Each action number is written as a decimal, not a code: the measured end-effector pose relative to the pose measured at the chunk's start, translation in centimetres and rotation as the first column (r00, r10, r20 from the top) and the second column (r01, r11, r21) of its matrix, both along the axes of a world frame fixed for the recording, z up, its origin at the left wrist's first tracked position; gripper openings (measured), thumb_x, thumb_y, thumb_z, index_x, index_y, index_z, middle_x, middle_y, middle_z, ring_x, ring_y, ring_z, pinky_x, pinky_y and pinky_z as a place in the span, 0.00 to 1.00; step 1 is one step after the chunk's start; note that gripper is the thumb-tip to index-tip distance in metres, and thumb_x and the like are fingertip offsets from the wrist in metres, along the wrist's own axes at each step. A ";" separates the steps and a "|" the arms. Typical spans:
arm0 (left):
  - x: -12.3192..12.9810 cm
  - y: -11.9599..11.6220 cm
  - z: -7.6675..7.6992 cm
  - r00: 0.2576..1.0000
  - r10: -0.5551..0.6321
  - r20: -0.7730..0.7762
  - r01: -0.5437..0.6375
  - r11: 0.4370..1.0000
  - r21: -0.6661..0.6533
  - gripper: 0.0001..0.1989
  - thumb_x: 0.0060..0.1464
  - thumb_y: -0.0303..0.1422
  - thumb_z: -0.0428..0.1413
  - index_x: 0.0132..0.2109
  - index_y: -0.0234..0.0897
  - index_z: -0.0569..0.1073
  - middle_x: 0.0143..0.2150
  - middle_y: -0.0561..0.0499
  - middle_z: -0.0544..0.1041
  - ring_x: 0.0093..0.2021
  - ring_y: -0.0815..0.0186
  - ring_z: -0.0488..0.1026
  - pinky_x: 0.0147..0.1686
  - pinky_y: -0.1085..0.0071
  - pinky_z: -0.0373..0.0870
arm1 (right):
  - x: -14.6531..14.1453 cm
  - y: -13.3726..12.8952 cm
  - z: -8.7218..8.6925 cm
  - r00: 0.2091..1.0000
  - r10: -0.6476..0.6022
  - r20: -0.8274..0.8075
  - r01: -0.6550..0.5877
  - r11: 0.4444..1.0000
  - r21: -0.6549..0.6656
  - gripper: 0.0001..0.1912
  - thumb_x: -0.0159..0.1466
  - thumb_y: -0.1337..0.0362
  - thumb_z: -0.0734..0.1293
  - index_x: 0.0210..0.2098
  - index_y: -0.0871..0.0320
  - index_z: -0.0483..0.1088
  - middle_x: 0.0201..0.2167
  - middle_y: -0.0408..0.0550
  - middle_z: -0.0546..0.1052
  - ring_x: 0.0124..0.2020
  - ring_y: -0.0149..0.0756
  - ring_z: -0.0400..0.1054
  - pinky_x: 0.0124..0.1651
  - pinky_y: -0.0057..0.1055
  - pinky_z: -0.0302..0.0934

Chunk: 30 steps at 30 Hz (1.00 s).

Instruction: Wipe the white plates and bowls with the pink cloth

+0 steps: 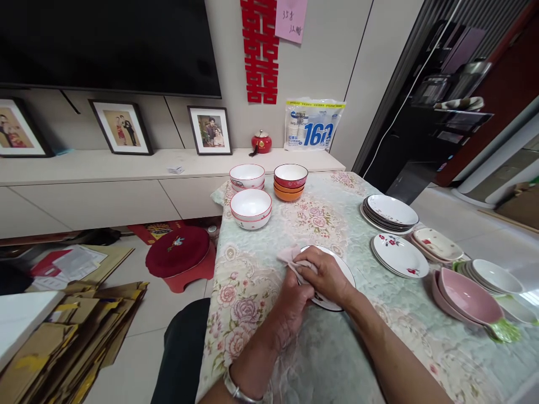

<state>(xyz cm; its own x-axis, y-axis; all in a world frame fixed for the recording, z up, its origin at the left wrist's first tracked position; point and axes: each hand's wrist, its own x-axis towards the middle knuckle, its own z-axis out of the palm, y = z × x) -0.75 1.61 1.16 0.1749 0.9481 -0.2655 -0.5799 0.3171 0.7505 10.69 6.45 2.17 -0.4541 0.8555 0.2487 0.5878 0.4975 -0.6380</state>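
Plate (346, 269), with "160" bag (315, 124) beyond

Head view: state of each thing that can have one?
Cloth, bunched
Right hand, closed on cloth
Left hand, curled, grip hidden
Dark-rimmed plate, partly hidden
Red-rimmed bowls, stacked
Orange bowls, stacked
Flowered plates, stacked
Pink bowls, nested
Jar, lidded
Television, screen dark
Cardboard, flattened, piled
Plastic bag, upright

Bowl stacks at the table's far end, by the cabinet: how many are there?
3: a white, red-rimmed stack closest to the camera, a second white stack just behind it, and a red-and-orange stack to that one's right. Anything low behind them could be hidden.
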 end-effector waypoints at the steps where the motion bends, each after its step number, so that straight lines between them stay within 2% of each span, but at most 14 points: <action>1: 0.0 0.0 0.0 1.000 -0.002 -0.003 0.002 1.000 -0.008 0.34 0.29 0.19 0.50 0.50 0.37 0.67 0.32 0.54 0.74 0.31 0.67 0.71 0.27 0.75 0.64 | 0.3 0.2 -0.1 0.998 -0.057 0.039 0.056 0.998 0.014 0.10 0.63 0.68 0.63 0.42 0.54 0.73 0.39 0.46 0.74 0.42 0.34 0.68 0.46 0.29 0.59; 4: -0.2 0.1 0.3 0.999 -0.032 -0.027 0.031 0.997 -0.068 0.36 0.27 0.19 0.50 0.52 0.36 0.66 0.36 0.51 0.76 0.35 0.62 0.73 0.29 0.72 0.67 | 1.5 1.0 -0.4 0.937 -0.280 0.207 0.271 0.960 0.073 0.09 0.62 0.69 0.62 0.41 0.57 0.72 0.38 0.49 0.73 0.41 0.37 0.67 0.44 0.30 0.58; 7: -0.3 0.1 0.6 1.000 0.000 -0.015 -0.002 0.994 -0.106 0.37 0.28 0.19 0.51 0.53 0.35 0.66 0.40 0.49 0.77 0.38 0.60 0.73 0.32 0.69 0.69 | 2.5 1.1 -0.1 0.793 -0.461 0.398 0.438 0.886 0.154 0.09 0.64 0.67 0.61 0.41 0.58 0.71 0.36 0.51 0.72 0.38 0.39 0.67 0.38 0.31 0.56; 9: -0.3 0.1 0.9 0.996 0.080 0.031 -0.077 0.992 -0.096 0.38 0.29 0.19 0.53 0.54 0.36 0.65 0.42 0.48 0.77 0.41 0.60 0.73 0.36 0.68 0.70 | 2.7 0.9 0.1 0.686 -0.539 0.488 0.507 0.836 0.210 0.09 0.65 0.66 0.60 0.41 0.59 0.71 0.36 0.53 0.72 0.36 0.40 0.67 0.34 0.31 0.53; 11: -0.2 -0.1 1.1 0.989 0.123 0.081 -0.118 0.990 -0.073 0.37 0.30 0.20 0.54 0.55 0.36 0.64 0.44 0.48 0.77 0.42 0.60 0.73 0.40 0.68 0.70 | 2.6 0.7 0.2 0.631 -0.573 0.523 0.530 0.810 0.249 0.09 0.65 0.66 0.60 0.39 0.60 0.71 0.35 0.54 0.72 0.36 0.41 0.67 0.33 0.31 0.51; 13: -0.1 -0.2 1.2 0.989 0.112 0.092 -0.106 0.992 -0.073 0.38 0.31 0.20 0.54 0.56 0.38 0.63 0.45 0.48 0.77 0.43 0.60 0.73 0.40 0.67 0.70 | 2.4 0.6 0.0 0.651 -0.564 0.508 0.514 0.820 0.251 0.09 0.65 0.67 0.59 0.38 0.60 0.71 0.36 0.55 0.72 0.36 0.40 0.67 0.34 0.31 0.52; 16: 0.0 -0.3 1.2 0.996 0.080 0.049 -0.075 0.992 -0.105 0.41 0.30 0.19 0.53 0.57 0.42 0.62 0.42 0.51 0.76 0.40 0.61 0.73 0.37 0.68 0.70 | 2.1 0.6 -0.4 0.791 -0.468 0.394 0.434 0.883 0.179 0.10 0.65 0.67 0.60 0.41 0.60 0.72 0.37 0.53 0.73 0.37 0.38 0.68 0.39 0.31 0.56; 18: -0.1 -0.2 1.1 0.997 0.070 0.031 -0.066 0.992 -0.109 0.39 0.29 0.18 0.52 0.55 0.42 0.63 0.38 0.53 0.75 0.38 0.63 0.73 0.34 0.70 0.68 | 1.6 0.5 -0.3 0.901 -0.347 0.261 0.330 0.938 0.107 0.11 0.64 0.66 0.61 0.43 0.58 0.72 0.39 0.51 0.74 0.40 0.38 0.68 0.43 0.31 0.58; 20: -0.2 -0.2 0.8 0.998 0.045 0.042 -0.041 0.995 -0.089 0.35 0.29 0.18 0.51 0.50 0.40 0.66 0.34 0.54 0.74 0.34 0.65 0.72 0.31 0.73 0.67 | 0.8 0.1 0.1 0.977 -0.174 0.121 0.171 0.985 0.036 0.11 0.64 0.66 0.62 0.44 0.56 0.73 0.40 0.48 0.75 0.42 0.37 0.68 0.46 0.30 0.59; 22: -0.2 -0.1 0.6 0.998 0.003 0.062 0.000 0.998 -0.060 0.29 0.29 0.18 0.51 0.45 0.38 0.68 0.31 0.54 0.72 0.32 0.66 0.70 0.28 0.74 0.64 | 0.2 -0.3 0.5 1.000 -0.004 0.020 0.004 1.000 -0.012 0.11 0.64 0.66 0.62 0.44 0.53 0.73 0.40 0.46 0.75 0.43 0.35 0.68 0.47 0.29 0.59; 24: -0.2 -0.2 0.4 0.997 -0.017 0.075 0.020 0.999 -0.042 0.26 0.28 0.19 0.50 0.41 0.37 0.69 0.29 0.55 0.71 0.31 0.67 0.70 0.26 0.75 0.62 | -0.2 -0.4 0.6 0.997 0.077 -0.006 -0.077 0.997 -0.030 0.11 0.64 0.67 0.62 0.43 0.52 0.74 0.40 0.44 0.75 0.42 0.34 0.68 0.46 0.28 0.59; 25: -0.2 -0.2 0.4 0.997 -0.014 0.076 0.018 0.999 -0.045 0.27 0.28 0.18 0.50 0.41 0.37 0.69 0.29 0.54 0.71 0.31 0.66 0.70 0.26 0.75 0.61 | -0.1 -0.4 0.5 0.998 0.055 0.012 -0.054 0.998 -0.028 0.11 0.63 0.68 0.62 0.43 0.53 0.74 0.39 0.44 0.75 0.42 0.34 0.68 0.46 0.28 0.59; 27: -0.2 -0.3 0.4 0.998 -0.002 0.069 0.007 0.998 -0.063 0.32 0.27 0.18 0.50 0.46 0.38 0.69 0.32 0.54 0.74 0.33 0.66 0.71 0.27 0.76 0.61 | 0.5 0.1 0.1 0.993 -0.078 0.093 0.078 0.997 0.002 0.11 0.62 0.69 0.62 0.42 0.54 0.73 0.39 0.46 0.74 0.42 0.35 0.68 0.46 0.29 0.59; 30: -0.3 -0.3 0.6 0.998 -0.023 0.050 0.028 0.995 -0.093 0.38 0.26 0.18 0.50 0.52 0.39 0.68 0.38 0.51 0.76 0.37 0.63 0.72 0.29 0.74 0.63 | 1.9 1.0 -0.4 0.915 -0.324 0.240 0.313 0.946 0.084 0.11 0.63 0.68 0.61 0.42 0.57 0.73 0.38 0.49 0.73 0.41 0.37 0.67 0.44 0.30 0.57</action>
